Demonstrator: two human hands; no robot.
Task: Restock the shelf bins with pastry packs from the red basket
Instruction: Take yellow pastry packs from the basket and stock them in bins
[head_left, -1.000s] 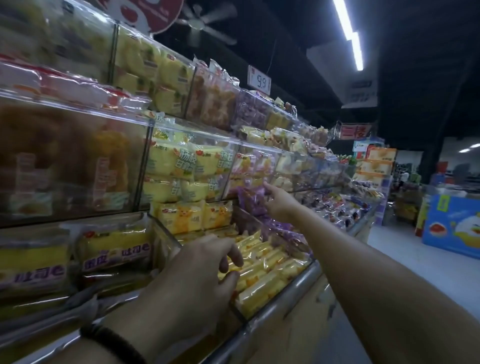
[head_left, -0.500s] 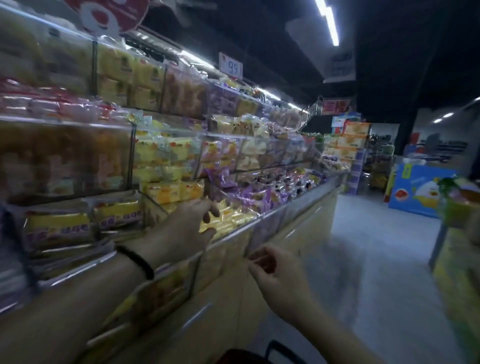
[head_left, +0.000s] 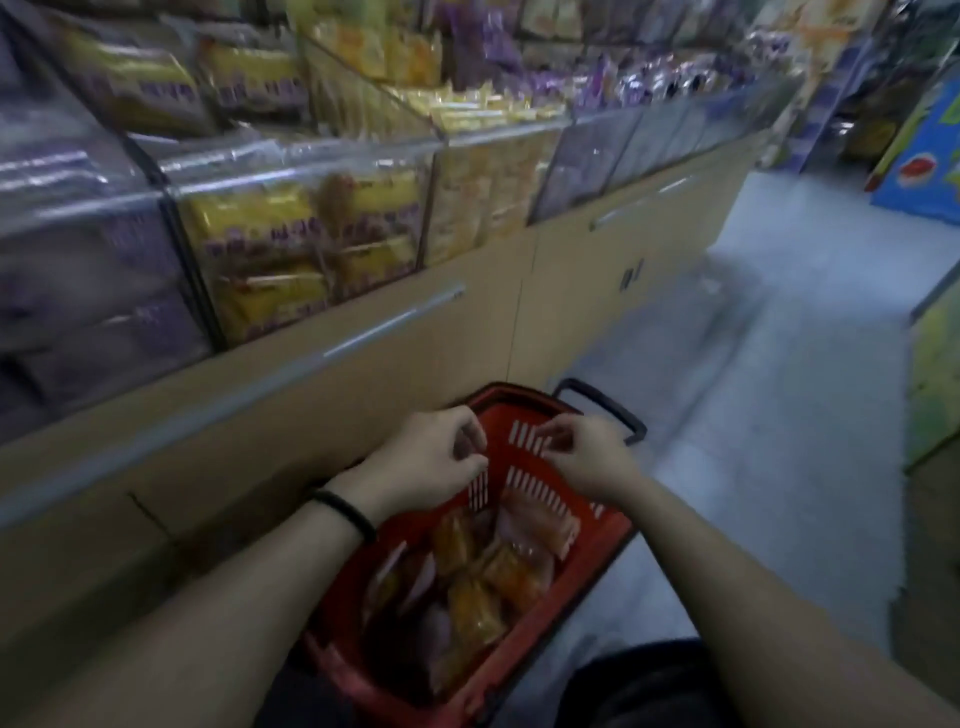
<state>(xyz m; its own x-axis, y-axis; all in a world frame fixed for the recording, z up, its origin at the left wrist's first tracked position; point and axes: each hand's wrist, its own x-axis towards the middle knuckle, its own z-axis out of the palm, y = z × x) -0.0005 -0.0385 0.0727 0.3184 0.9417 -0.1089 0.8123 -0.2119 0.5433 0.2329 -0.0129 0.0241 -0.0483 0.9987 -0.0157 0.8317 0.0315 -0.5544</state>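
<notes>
The red basket (head_left: 597, 551) stands on the floor below me, against the shelf's base. Several orange and pale pastry packs (head_left: 483, 587) lie inside it. My left hand (head_left: 431, 462), with a black band on its wrist, hovers over the basket's far end with fingers curled and nothing in them. My right hand (head_left: 587, 457) is beside it, fingers bent and slightly apart, also holding nothing. The clear shelf bins (head_left: 306, 171) above hold yellow and purple packs (head_left: 291, 239).
The basket's black handle (head_left: 608, 410) sticks out at its far end. A beige cabinet front (head_left: 426, 332) with a metal rail runs under the bins. Grey aisle floor (head_left: 779, 415) stretches to the right, and a blue display box (head_left: 924, 171) stands at the far right.
Both hands left the shelf bins and dropped to the red basket. My view swung down from the shelves to the basket and floor.
</notes>
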